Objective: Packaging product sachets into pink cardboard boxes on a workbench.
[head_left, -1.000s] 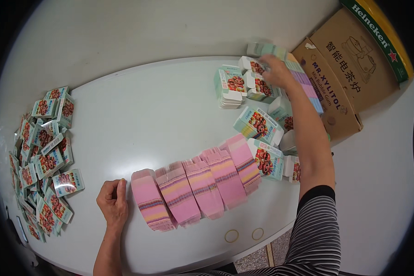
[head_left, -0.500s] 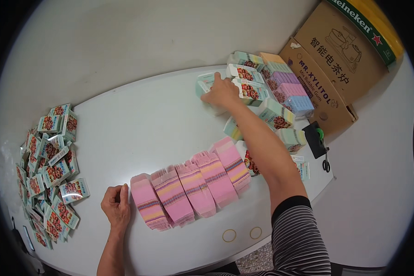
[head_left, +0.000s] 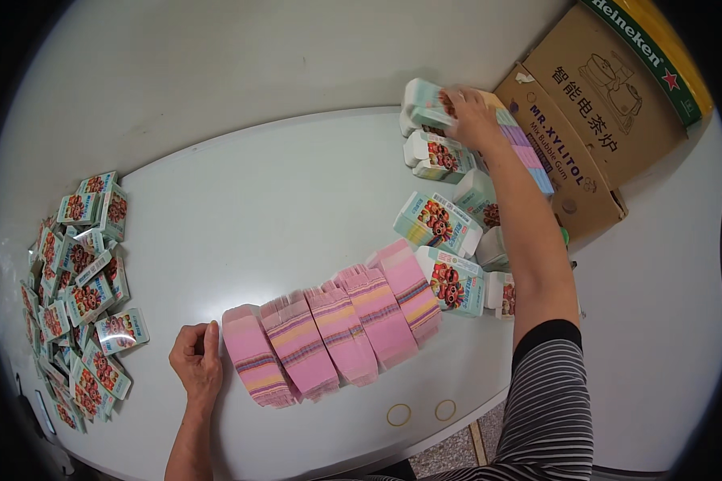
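Your right hand (head_left: 475, 120) seems to be pinching the right end of a pale-green pack (head_left: 422, 98), by the far edge of the table (head_left: 273, 200), toward its far right corner. Your left hand (head_left: 197, 361) is loosely curled, nothing visible in it, just beside the row of pink stacks (head_left: 325, 333) nearer the near edge. You look to be in the middle of arranging packs; the next move would call for lowering this one squarely, without knocking the carton stack (head_left: 441, 158) just in front.
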`<state>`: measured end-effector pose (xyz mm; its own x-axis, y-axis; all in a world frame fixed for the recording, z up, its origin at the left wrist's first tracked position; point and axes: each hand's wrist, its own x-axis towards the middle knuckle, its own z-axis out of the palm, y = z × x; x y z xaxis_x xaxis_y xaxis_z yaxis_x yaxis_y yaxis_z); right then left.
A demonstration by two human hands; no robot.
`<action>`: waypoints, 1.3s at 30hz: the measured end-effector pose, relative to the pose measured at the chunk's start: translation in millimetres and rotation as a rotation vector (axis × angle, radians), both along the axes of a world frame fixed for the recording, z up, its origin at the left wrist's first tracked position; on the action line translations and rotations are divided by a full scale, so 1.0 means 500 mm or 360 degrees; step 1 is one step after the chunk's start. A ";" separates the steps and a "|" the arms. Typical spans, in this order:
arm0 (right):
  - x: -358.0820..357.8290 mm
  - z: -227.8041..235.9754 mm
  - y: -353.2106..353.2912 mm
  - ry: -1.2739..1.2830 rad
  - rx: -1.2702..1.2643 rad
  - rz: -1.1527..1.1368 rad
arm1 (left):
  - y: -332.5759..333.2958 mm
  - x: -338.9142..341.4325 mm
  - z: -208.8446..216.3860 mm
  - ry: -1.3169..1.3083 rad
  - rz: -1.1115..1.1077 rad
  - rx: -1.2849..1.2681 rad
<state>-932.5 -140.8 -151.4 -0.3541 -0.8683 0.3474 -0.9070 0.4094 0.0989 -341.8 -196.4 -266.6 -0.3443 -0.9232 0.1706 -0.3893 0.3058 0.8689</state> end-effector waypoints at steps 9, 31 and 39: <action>0.028 -0.001 0.070 -0.0609 0.0295 0.0311 | -0.001 0.003 0.001 0.0000 -0.0002 0.0048; 0.145 -0.015 0.057 -0.0455 0.0190 0.0162 | 0.000 -0.004 0.011 -0.0085 0.0008 -0.0009; 0.056 0.154 -0.033 0.0001 -0.0178 0.0270 | 0.001 0.004 0.014 -0.0064 -0.0010 -0.0009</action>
